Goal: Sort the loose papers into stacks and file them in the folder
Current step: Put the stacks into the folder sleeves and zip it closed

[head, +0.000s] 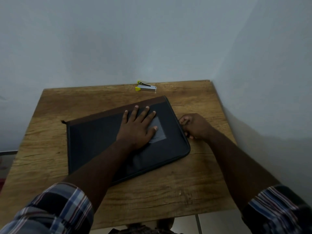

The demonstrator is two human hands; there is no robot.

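Observation:
A dark zip folder [94, 142] with a brown strip along its far edge lies closed and tilted on the wooden table [168, 191]. My left hand [138, 127] presses flat on the folder's top, fingers spread. At the folder's right edge my right hand [194, 126] has its fingers curled and pinches something small there, apparently the zip pull, which the fingers hide. No loose papers are in view.
A yellow and silver stapler [146, 87] lies at the table's far edge by the wall [152, 39]. Another wall runs close along the table's right side. Tiled floor [216, 222] shows below the near edge.

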